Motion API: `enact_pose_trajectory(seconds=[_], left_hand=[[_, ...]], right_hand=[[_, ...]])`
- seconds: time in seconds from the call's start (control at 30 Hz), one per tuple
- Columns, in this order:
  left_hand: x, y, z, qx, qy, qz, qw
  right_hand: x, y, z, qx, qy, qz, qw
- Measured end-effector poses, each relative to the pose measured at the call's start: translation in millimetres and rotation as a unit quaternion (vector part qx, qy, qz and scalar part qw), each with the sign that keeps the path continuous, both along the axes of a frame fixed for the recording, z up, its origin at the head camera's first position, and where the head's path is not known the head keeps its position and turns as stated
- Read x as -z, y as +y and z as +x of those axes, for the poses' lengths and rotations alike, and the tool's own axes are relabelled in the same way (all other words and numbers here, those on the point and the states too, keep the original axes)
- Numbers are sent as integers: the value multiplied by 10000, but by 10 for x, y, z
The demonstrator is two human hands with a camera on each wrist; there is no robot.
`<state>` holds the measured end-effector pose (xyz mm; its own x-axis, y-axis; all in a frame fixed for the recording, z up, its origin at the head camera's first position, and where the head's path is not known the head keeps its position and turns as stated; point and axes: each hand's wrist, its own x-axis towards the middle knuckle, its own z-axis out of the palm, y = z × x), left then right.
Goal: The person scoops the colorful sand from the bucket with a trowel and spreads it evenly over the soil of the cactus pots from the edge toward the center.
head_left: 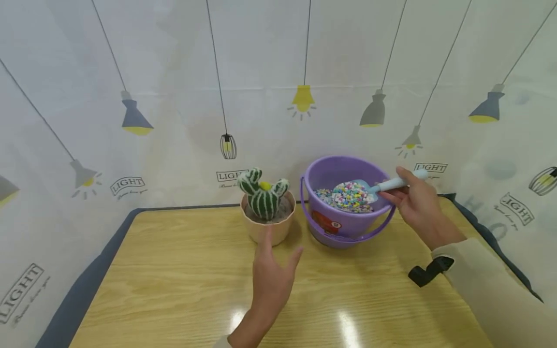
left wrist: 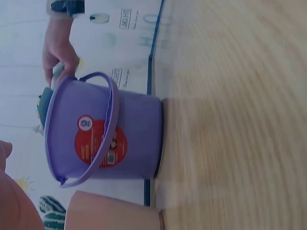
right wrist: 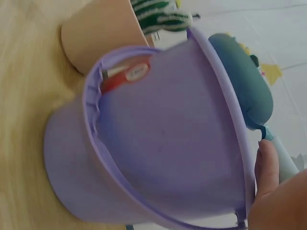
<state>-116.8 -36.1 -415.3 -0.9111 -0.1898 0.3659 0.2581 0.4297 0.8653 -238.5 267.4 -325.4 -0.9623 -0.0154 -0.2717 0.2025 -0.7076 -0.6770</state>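
In the head view my right hand point(head_left: 415, 198) grips the pale handle of a small blue shovel point(head_left: 393, 183). Its scoop is heaped with multicoloured pebbles point(head_left: 350, 194) and hovers over a purple bucket point(head_left: 344, 224) that holds more pebbles. From the right wrist view, the scoop's underside point(right wrist: 244, 79) shows above the bucket rim. My left hand point(head_left: 271, 278) is in front of a peach flowerpot point(head_left: 261, 231), fingers extended and holding nothing. A green and white cactus point(head_left: 264, 202) with a yellow top stands in grey material in the pot.
Pot and bucket stand side by side at the back of the wooden table point(head_left: 183, 270). The bucket's handle point(head_left: 367, 237) hangs down at its front. Behind is a pale curtain point(head_left: 261, 63) printed with lamps.
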Motion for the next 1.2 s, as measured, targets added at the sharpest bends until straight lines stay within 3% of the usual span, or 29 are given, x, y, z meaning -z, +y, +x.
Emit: enact_pose_trajectory(seconds=[0.1, 0.17, 0.37, 0.53, 0.77, 0.93, 1.2], left_hand=[[5, -61, -86, -389, 334, -291, 9983], [-5, -96, -159, -574, 308, -375, 9972], [-15, -150, -445, -944, -430, -253, 9943], [73, -141, -673, -1197, -667, -352, 9899], [104, -175, -830, -1389, -1060, -635, 9826], [79, -270, -878, -1241, -1272, -537, 9826], [11, -413, -915, -495, -1558, -157, 9864]], right_hand=[[23, -37, 78, 76, -25, -136, 9999], [36, -74, 126, 98, -19, -143, 9998], [66, -189, 258, 159, 11, -250, 9996], [81, -269, 351, 286, -64, -339, 9990], [104, -422, 458, 237, 44, -467, 9986], [98, -520, 506, 301, 75, -450, 9985], [120, -646, 542, 477, 215, -298, 9982]])
